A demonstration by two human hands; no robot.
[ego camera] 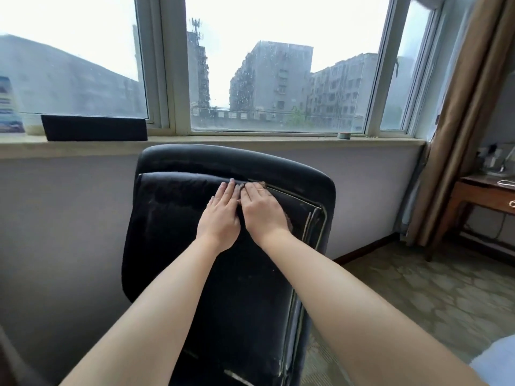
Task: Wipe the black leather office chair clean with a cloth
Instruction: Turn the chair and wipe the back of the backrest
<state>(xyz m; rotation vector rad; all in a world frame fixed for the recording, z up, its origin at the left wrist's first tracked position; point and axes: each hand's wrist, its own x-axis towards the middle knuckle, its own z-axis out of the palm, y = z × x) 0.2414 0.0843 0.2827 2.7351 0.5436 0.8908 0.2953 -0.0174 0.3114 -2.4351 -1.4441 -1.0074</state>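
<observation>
Room: chair [223, 246] stands with its back to us, just in front of the wall under the window [278, 79], sill [250, 142] just above the headrest. We use the chair as landmark.

Cloth [289, 222] is a brownish rag, mostly hidden under our right hand [262, 210]; bits show beyond the fingertips at the upper seam and at the wrist-side edge. It sits on the upper part of the chair's back panel, right of centre.

Right hand lies flat, fingers extended and together, pressing the cloth to the leather rather than pinching it. Left hand [220, 215] is also flat and open, fingers straight, on bare leather touching the right hand's side; whether it overlaps the cloth we cannot tell.

Step, as we judge it: wiping the back panel, near its top. Streaks left of the hands suggest that part is damp or partly done. Lower panel and the top band look untouched by comparison.

Next move likely needs a flat sweep along the piping seam, then down the panel, with pressure kept on so the cloth doesn't bunch.

Edges: raised seam at the fingertips, doubled piping down the chair's right side; the cloth could snag there. Room: wall close behind the chair, open carpet [418, 288] to its right, desk [485, 196] well apart by the curtain [457, 121].
</observation>
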